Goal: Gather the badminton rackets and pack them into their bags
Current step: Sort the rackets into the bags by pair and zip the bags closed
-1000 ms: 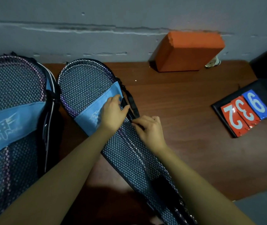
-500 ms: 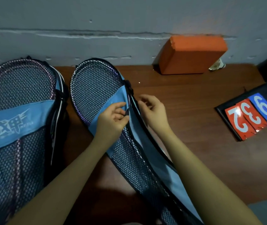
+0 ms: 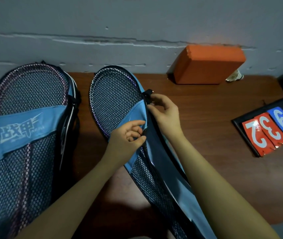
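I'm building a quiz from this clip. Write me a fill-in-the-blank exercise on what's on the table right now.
1. The block leaning against the wall is coloured ____.
2. The number cards show 2, 3 and ____.
3. The right hand pinches the black zipper pull on the ____ edge of the middle racket bag.
4. The left hand grips that bag's ____ band.

Missing words: orange; 9; right; blue

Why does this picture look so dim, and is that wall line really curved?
Head view: lighting is low and uneven, with a dark shadow on the table beneath the forearms; the wide-angle lens bows the wall crack; glare glints off the red number cards; the hands, left hand and right hand, and the mesh racket bag stay fairly sharp.
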